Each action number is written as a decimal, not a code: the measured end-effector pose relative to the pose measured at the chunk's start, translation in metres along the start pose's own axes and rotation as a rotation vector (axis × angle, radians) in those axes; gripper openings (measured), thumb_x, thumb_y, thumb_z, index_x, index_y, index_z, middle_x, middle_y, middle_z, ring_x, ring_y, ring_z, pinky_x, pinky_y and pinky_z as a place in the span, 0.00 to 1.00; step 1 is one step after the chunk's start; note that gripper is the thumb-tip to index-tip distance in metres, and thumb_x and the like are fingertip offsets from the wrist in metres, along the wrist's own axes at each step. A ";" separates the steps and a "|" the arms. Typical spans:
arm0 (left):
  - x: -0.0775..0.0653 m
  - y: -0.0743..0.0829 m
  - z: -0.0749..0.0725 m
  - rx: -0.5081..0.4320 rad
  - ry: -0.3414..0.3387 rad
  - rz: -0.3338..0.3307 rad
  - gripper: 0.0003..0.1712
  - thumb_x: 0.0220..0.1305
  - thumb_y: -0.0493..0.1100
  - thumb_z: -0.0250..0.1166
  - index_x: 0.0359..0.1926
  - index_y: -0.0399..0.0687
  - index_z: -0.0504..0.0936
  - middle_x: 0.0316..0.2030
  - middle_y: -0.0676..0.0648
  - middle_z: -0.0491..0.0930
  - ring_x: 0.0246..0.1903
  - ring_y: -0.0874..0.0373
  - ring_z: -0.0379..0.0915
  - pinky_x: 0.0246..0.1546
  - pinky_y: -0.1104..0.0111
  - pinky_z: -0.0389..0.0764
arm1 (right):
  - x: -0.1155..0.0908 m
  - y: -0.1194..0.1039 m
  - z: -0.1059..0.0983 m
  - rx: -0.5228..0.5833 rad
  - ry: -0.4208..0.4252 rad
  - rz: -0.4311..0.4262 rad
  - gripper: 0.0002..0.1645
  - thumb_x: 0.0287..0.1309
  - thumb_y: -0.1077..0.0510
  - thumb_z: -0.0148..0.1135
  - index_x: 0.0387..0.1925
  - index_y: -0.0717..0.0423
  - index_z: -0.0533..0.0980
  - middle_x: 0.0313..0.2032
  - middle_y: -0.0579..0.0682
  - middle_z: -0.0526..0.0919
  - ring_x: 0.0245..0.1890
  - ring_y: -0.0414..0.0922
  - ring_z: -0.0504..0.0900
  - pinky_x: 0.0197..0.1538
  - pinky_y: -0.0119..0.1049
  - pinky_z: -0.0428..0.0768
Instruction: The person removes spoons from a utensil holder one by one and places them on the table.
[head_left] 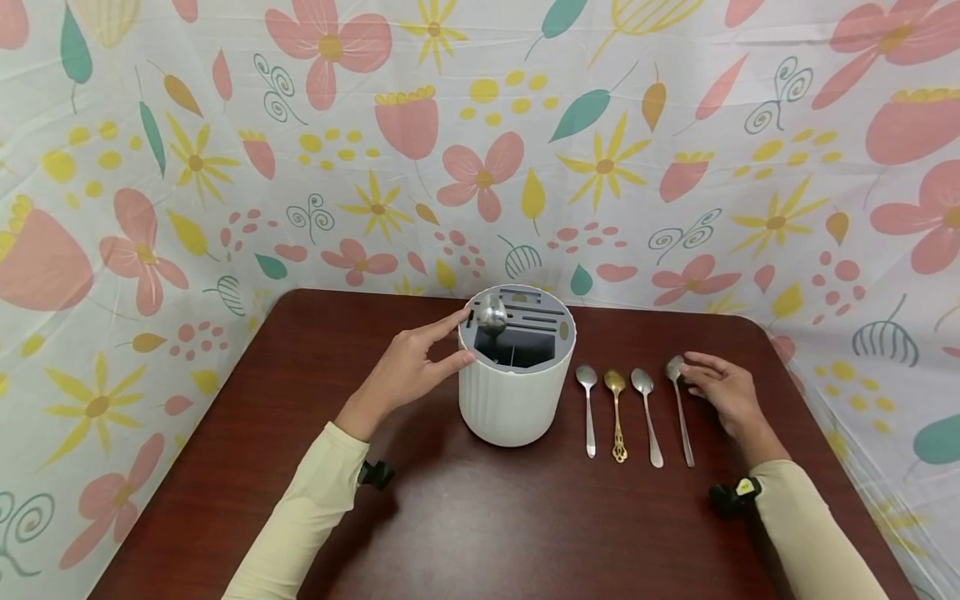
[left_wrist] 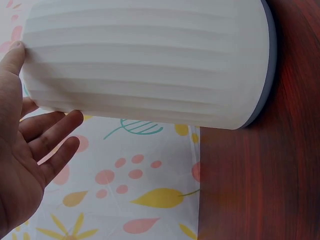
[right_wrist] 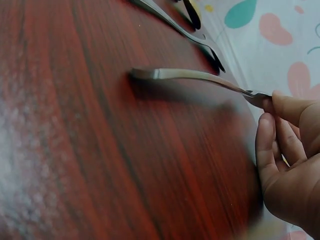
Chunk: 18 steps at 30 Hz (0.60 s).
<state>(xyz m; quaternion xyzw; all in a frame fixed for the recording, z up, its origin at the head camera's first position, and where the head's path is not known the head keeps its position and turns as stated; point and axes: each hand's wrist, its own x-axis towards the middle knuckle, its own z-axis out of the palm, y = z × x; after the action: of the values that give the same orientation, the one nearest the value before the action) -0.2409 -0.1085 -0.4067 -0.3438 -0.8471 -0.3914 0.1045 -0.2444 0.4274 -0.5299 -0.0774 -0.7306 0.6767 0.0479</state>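
Note:
My left hand (head_left: 405,375) touches the rim of a white ribbed utensil holder (head_left: 510,408), thumb on the near side and index finger farther back. In the left wrist view its other fingers (left_wrist: 55,142) are extended, beside the holder's wall. A shiny metal utensil (head_left: 492,315) with a rounded bowl stands in the holder, its handle hidden inside. At the right, my right hand (head_left: 723,392) pinches the bowl end of a silver spoon (head_left: 682,417) between thumb and fingers. The right wrist view shows this spoon's handle (right_wrist: 185,74) reaching out over the table.
Left of the pinched spoon lie a silver spoon (head_left: 648,417), a gold spoon (head_left: 617,408) with an ornate handle, and another silver spoon (head_left: 588,417), in a row. The holder's grey slotted top (head_left: 558,308) has a divided opening. A floral sheet (head_left: 480,108) hangs behind the dark wooden table (head_left: 480,525).

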 end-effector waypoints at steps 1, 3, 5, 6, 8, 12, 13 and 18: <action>0.000 0.000 0.000 0.001 0.000 0.000 0.38 0.70 0.58 0.66 0.77 0.60 0.66 0.72 0.54 0.69 0.23 0.60 0.70 0.33 0.66 0.76 | 0.000 0.001 0.000 -0.010 -0.001 0.003 0.27 0.65 0.58 0.70 0.62 0.63 0.77 0.36 0.34 0.89 0.35 0.32 0.84 0.35 0.27 0.84; 0.000 0.000 0.000 0.001 0.000 0.003 0.38 0.70 0.58 0.66 0.77 0.59 0.66 0.72 0.54 0.69 0.27 0.58 0.75 0.34 0.65 0.77 | 0.001 0.001 0.000 -0.030 -0.003 0.005 0.27 0.65 0.58 0.70 0.63 0.62 0.77 0.35 0.33 0.89 0.35 0.32 0.84 0.35 0.27 0.84; -0.001 0.000 0.000 0.004 0.001 0.002 0.38 0.70 0.58 0.66 0.77 0.60 0.66 0.72 0.53 0.69 0.35 0.60 0.78 0.38 0.65 0.77 | 0.001 0.002 0.000 -0.053 0.000 0.007 0.26 0.66 0.58 0.69 0.63 0.62 0.77 0.35 0.33 0.89 0.35 0.31 0.84 0.35 0.27 0.84; -0.001 0.000 0.000 0.003 0.001 0.003 0.38 0.70 0.58 0.66 0.77 0.59 0.66 0.72 0.53 0.69 0.37 0.60 0.78 0.39 0.64 0.77 | 0.001 0.002 0.000 -0.063 0.000 0.008 0.26 0.66 0.58 0.69 0.63 0.61 0.77 0.35 0.33 0.89 0.35 0.31 0.84 0.35 0.27 0.84; -0.001 0.000 0.000 0.002 0.003 0.004 0.39 0.70 0.58 0.67 0.77 0.59 0.66 0.72 0.53 0.69 0.33 0.61 0.77 0.37 0.65 0.77 | 0.001 0.002 0.000 -0.090 -0.003 0.007 0.27 0.66 0.57 0.69 0.64 0.63 0.76 0.35 0.32 0.89 0.36 0.31 0.84 0.35 0.27 0.84; -0.001 0.001 -0.001 0.002 0.002 0.006 0.39 0.70 0.58 0.66 0.77 0.58 0.66 0.72 0.52 0.69 0.19 0.62 0.66 0.31 0.66 0.75 | 0.001 0.000 0.001 -0.150 -0.016 0.003 0.30 0.68 0.56 0.68 0.65 0.67 0.73 0.36 0.31 0.88 0.36 0.30 0.84 0.36 0.27 0.84; -0.001 0.001 -0.001 0.002 0.002 0.007 0.39 0.70 0.58 0.66 0.77 0.58 0.66 0.72 0.52 0.69 0.15 0.61 0.62 0.30 0.67 0.74 | 0.001 0.000 0.001 -0.168 -0.018 0.004 0.30 0.68 0.56 0.67 0.66 0.67 0.73 0.36 0.30 0.88 0.37 0.30 0.84 0.36 0.27 0.84; 0.000 0.000 0.000 0.005 0.003 0.005 0.38 0.70 0.57 0.67 0.77 0.58 0.66 0.72 0.52 0.69 0.21 0.64 0.67 0.31 0.67 0.75 | 0.001 -0.003 -0.002 -0.215 -0.031 -0.001 0.31 0.69 0.55 0.67 0.65 0.70 0.72 0.37 0.30 0.88 0.37 0.30 0.84 0.37 0.27 0.84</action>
<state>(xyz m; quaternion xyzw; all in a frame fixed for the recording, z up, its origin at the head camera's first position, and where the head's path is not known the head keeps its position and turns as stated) -0.2408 -0.1089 -0.4066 -0.3453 -0.8470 -0.3896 0.1076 -0.2449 0.4289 -0.5271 -0.0712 -0.7998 0.5954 0.0283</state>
